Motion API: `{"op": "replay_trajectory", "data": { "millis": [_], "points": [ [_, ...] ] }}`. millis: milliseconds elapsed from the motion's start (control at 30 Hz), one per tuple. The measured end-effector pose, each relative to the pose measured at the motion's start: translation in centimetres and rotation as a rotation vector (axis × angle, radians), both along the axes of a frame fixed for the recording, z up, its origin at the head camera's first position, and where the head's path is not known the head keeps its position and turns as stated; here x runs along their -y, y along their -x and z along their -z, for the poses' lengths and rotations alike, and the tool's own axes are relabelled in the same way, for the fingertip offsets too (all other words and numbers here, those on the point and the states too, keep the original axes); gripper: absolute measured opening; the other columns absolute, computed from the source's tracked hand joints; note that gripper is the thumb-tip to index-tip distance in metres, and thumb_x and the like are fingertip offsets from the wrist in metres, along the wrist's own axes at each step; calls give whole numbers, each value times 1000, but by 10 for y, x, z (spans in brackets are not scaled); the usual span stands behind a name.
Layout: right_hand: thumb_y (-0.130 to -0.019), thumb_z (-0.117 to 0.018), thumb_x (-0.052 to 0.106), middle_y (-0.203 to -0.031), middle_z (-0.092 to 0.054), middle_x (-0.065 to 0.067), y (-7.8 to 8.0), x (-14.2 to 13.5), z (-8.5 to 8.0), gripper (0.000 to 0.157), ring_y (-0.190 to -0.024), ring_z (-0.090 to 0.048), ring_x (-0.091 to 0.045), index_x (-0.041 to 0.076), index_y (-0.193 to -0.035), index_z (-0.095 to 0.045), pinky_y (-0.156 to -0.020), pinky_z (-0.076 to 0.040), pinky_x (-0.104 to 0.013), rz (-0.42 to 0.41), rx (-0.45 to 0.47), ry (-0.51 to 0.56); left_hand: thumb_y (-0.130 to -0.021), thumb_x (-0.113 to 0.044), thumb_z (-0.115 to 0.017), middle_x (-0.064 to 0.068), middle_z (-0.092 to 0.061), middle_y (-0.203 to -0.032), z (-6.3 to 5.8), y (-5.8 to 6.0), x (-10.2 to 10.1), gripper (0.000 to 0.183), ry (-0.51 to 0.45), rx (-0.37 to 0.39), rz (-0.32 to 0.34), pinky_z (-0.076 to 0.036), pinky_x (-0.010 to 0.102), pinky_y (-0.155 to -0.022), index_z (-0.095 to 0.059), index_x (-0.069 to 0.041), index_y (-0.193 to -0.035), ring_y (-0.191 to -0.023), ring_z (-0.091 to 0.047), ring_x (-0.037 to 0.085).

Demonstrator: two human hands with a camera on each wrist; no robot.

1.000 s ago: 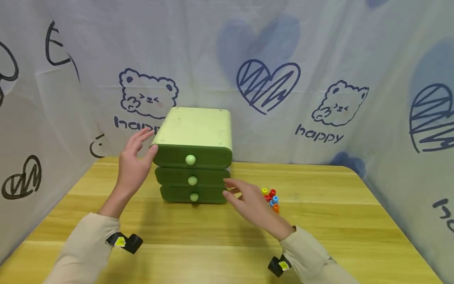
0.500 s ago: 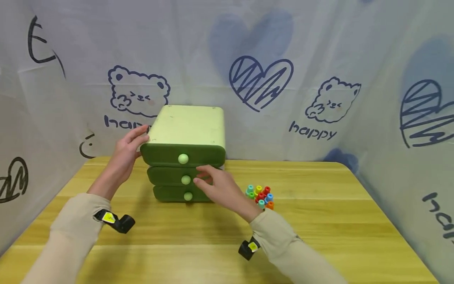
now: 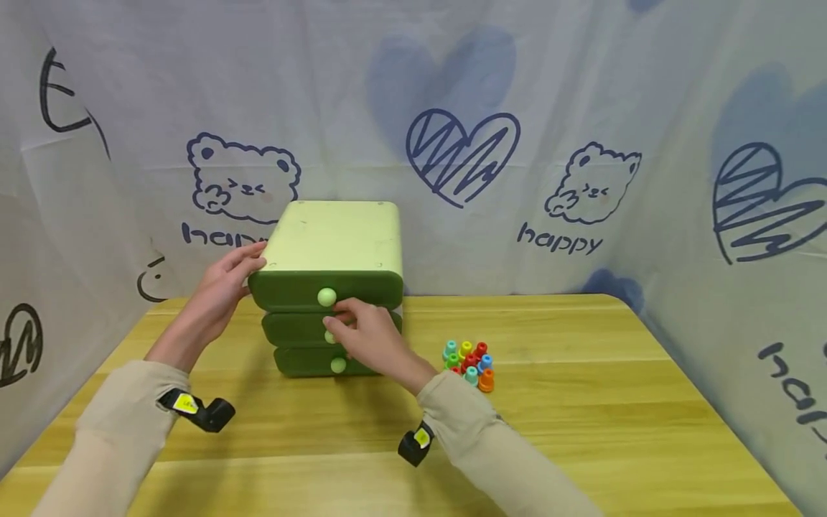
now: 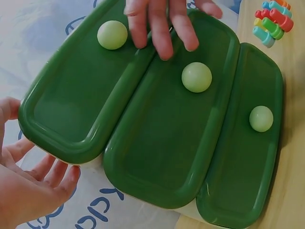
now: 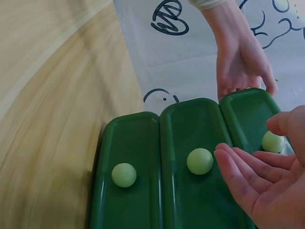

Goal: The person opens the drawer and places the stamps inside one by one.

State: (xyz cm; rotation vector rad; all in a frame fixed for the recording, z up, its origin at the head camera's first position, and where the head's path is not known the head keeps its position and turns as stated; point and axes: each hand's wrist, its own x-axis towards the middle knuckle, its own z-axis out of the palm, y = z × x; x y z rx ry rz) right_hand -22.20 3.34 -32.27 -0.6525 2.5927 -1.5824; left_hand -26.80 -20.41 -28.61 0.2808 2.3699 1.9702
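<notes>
A small cabinet with a pale-green top [image 3: 332, 237] stands on the table, its three dark-green drawers pushed in. Each drawer carries a round pale knob. My left hand [image 3: 216, 291] rests against the left side of the cabinet near the top drawer [image 4: 71, 95], fingers loosely extended. In front of the drawers is my right hand [image 3: 375, 337], its fingertips close to the middle drawer's knob [image 5: 200, 161]. In the right wrist view those fingers [image 5: 238, 176] are spread, apart from that knob. The head view shows the middle knob partly hidden behind them.
Several colourful plastic pegs [image 3: 469, 365] stand in a cluster to the right of the cabinet, on the wooden table [image 3: 581, 388]. Behind the table hangs a white curtain [image 3: 562, 93] printed with hearts and bears. Sleeves and wrist cameras cover my forearms.
My left hand has come against the cabinet's side. My right hand has moved left from the cabinet's right edge to the knobs, uncovering more pegs. The head view has shifted slightly.
</notes>
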Motion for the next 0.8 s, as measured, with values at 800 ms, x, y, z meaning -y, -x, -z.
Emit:
{"op": "replay_trajectory", "data": {
  "millis": [800],
  "points": [
    [-96, -61, 32, -68, -70, -3, 12, 17, -10, 39, -55, -66, -15, 4, -73, -74, -46, -50, -24, 192, -111, 16, -104, -39, -41, 17, -19, -157, 4, 1, -1, 62, 22, -40, -8, -32, 37, -106, -22, -7, -154, -131, -33, 21]
  ]
}}
